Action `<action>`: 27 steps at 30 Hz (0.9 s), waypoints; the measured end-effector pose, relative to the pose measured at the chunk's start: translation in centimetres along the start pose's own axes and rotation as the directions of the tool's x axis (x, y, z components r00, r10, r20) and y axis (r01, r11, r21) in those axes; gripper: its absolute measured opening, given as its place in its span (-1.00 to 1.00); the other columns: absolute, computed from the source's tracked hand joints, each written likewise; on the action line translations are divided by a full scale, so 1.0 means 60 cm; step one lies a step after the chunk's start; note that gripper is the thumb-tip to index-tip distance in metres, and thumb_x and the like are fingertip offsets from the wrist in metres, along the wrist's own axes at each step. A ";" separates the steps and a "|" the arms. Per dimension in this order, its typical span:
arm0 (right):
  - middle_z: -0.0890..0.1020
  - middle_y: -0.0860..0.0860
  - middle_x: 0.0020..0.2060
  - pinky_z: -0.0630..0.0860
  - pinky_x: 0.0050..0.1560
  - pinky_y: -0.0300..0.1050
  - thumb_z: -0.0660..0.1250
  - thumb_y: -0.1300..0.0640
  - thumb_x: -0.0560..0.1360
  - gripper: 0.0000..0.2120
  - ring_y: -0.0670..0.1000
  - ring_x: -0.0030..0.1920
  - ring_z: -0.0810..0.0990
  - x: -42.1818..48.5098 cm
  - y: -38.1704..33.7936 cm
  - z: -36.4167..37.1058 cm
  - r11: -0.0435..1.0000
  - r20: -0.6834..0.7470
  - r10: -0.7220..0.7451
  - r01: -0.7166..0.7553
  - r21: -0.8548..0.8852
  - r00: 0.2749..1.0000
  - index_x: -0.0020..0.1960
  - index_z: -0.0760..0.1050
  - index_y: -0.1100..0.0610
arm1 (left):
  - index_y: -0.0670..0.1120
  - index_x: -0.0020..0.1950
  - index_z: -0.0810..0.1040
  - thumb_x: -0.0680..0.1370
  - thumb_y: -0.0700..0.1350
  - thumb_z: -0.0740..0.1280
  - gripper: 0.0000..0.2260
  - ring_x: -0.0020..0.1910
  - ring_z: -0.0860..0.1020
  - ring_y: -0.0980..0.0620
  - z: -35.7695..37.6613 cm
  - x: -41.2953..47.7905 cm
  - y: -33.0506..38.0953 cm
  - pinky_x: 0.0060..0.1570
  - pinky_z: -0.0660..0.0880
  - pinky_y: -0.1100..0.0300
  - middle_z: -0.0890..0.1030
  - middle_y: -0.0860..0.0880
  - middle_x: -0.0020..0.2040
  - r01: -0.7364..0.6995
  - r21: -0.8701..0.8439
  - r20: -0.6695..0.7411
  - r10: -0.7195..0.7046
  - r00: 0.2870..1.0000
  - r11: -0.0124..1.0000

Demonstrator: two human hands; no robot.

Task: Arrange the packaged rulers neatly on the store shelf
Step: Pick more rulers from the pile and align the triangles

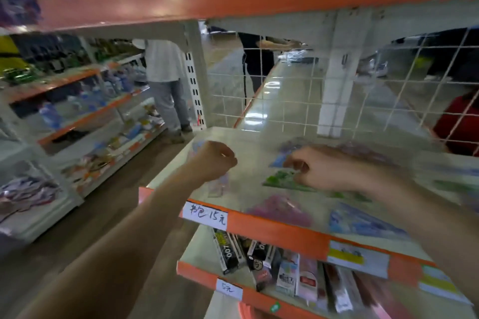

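Left hand (212, 160) grips clear pack (220, 186) | right hand (308, 171) pinches green pack (280, 180)

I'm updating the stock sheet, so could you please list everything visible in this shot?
shelf: one, cream with orange edge, centre
green ruler pack: one, green, mid shelf
pink ruler pack: one, pink, shelf front
blue ruler pack: one, blue, front right
other ruler packs: few, purple and blue, blurred, shelf back
price label: one, white, shelf edge
boxed goods: several, mixed, lower shelf
wire mesh: one, white, behind shelf
bystanders: three, white, black, red tops, background
left hand: one, grips clear ruler pack
right hand: one, fingers curled at green ruler pack
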State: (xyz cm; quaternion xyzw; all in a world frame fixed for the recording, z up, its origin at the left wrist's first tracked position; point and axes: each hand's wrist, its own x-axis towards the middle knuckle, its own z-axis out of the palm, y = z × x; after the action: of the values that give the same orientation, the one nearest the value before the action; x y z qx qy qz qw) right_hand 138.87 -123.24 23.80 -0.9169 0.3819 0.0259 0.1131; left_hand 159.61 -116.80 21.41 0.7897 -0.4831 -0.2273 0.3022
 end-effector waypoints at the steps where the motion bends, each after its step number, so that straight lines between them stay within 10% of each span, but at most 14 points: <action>1: 0.49 -0.09 -0.03 0.38 0.01 -0.20 0.29 0.00 0.51 -0.74 0.03 0.14 0.52 0.020 -0.021 0.005 1.000 -0.010 -0.025 0.026 0.017 1.000 0.19 0.49 -0.04 | -0.14 -0.05 0.62 0.50 -0.19 0.33 -0.91 -0.33 0.49 0.08 -0.017 0.004 -0.019 -0.37 0.40 0.36 0.56 -0.04 -0.29 0.024 0.008 -0.016 -0.024 1.000 1.000; 9: 0.50 0.03 0.24 0.37 0.05 -0.17 0.27 -0.02 0.53 -0.60 0.07 0.21 0.48 0.150 -0.145 0.054 0.992 0.027 -0.035 0.032 0.119 0.999 0.33 0.40 0.04 | -0.13 0.07 0.63 0.51 -0.17 0.34 -0.83 -0.37 0.47 0.09 -0.088 0.054 -0.140 -0.47 0.37 0.33 0.58 -0.11 -0.19 0.155 -0.002 -0.064 -0.155 0.986 0.988; 17: 0.56 0.03 -0.04 0.31 -0.29 -0.17 0.33 -0.25 0.43 -0.48 0.04 -0.14 0.49 0.231 -0.202 0.102 0.974 0.046 0.208 -0.211 0.081 0.977 0.20 0.47 0.09 | -0.13 0.13 0.61 0.52 -0.16 0.31 -0.79 -0.22 0.54 0.02 -0.093 0.100 -0.180 -0.28 0.46 0.27 0.63 -0.10 -0.02 0.108 0.033 -0.035 -0.107 0.994 0.994; 27: 0.47 0.03 -0.33 0.32 -0.40 -0.22 0.39 0.08 0.45 -0.89 0.06 -0.25 0.49 0.241 -0.185 0.097 0.938 0.113 0.211 -0.233 0.256 0.971 -0.13 0.53 0.12 | -0.11 0.13 0.62 0.53 -0.12 0.31 -0.79 -0.03 0.60 -0.07 -0.101 0.130 -0.189 -0.05 0.54 0.12 0.63 -0.08 0.04 0.062 0.049 -0.039 -0.060 0.997 0.997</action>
State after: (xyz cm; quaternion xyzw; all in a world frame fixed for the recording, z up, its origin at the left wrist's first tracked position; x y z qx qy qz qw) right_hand 157.15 -124.42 18.30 -0.8423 0.4777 0.0254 0.2482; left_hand 174.03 -118.26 17.32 0.8156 -0.4586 -0.2092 0.2842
